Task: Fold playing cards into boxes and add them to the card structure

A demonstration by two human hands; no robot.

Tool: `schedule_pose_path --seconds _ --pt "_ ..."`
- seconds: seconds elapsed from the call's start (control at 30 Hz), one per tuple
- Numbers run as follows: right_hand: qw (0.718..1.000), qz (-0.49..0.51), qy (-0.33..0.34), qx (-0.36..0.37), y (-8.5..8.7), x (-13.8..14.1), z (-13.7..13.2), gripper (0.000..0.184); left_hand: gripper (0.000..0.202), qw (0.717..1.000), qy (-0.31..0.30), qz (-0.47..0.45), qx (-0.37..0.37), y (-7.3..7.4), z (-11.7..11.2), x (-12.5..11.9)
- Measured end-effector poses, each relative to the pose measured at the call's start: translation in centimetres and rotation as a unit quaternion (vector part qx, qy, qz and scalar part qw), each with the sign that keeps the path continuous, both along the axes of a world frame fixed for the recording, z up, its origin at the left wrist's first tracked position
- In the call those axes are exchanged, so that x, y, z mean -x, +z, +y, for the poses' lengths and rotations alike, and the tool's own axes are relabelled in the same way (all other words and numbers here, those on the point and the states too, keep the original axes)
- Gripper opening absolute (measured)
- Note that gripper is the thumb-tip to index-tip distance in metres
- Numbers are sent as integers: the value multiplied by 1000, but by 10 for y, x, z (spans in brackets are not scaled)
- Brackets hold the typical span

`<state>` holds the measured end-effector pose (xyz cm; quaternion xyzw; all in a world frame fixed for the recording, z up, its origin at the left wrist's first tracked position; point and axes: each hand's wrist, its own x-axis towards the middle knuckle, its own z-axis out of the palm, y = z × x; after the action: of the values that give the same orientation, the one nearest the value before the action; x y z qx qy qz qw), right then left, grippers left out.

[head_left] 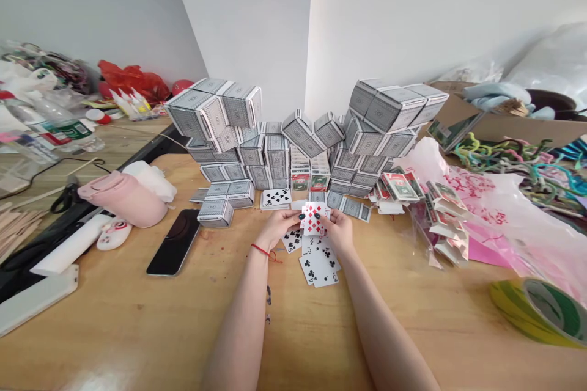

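Between my two hands is a playing card [315, 226] with red diamonds facing up; another card edge shows behind it. My left hand [282, 227] pinches its left side, and my right hand [340, 231] pinches the right side, both with thumbs on the face. Below them, loose playing cards [321, 266] with black clubs and spades lie overlapping on the table. Just beyond stands a built structure of grey-backed folded card blocks [277, 159], with taller stacks at left and right. A face-up spades pile [276, 198] lies at its foot.
A black phone [173, 243], a pink bottle [123, 198] and a white mouse [114, 234] lie left. Card boxes [398, 187], crumpled plastic [458, 165] and a yellow-green tape roll [541, 311] are right. A cardboard box [518, 128] stands behind at right.
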<state>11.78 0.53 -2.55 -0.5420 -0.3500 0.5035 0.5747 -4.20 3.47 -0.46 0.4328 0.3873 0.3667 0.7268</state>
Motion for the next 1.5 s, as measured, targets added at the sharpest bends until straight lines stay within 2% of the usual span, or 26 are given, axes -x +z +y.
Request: schedule_pose_path --seconds 0.27,0.4,0.6,0.97,1.13,1.23,1.37,1.5 --pt "1000 -13 -12 6 2 2 1 31 33 999 44 26 -13 3 -2 -12" --pt "1000 -13 -14 3 2 2 1 31 26 996 69 49 -24 0 -2 -15" --pt "1000 -1 -8 9 2 2 1 31 26 991 106 68 -35 -7 0 -18" --pt "1000 24 -9 0 1 3 1 29 20 985 144 86 -43 -11 -1 -20" --pt "1000 19 -8 -11 2 3 2 28 15 978 156 126 -62 -13 0 -23" --pt "1000 16 -6 -13 2 5 2 29 16 961 194 172 -95 -14 -3 -30" --pt "1000 0 2 -21 5 8 0 30 20 911 264 257 -186 -15 -9 -40" --pt "999 -9 3 -32 9 8 -2 30 22 863 241 354 -268 -12 -15 -44"
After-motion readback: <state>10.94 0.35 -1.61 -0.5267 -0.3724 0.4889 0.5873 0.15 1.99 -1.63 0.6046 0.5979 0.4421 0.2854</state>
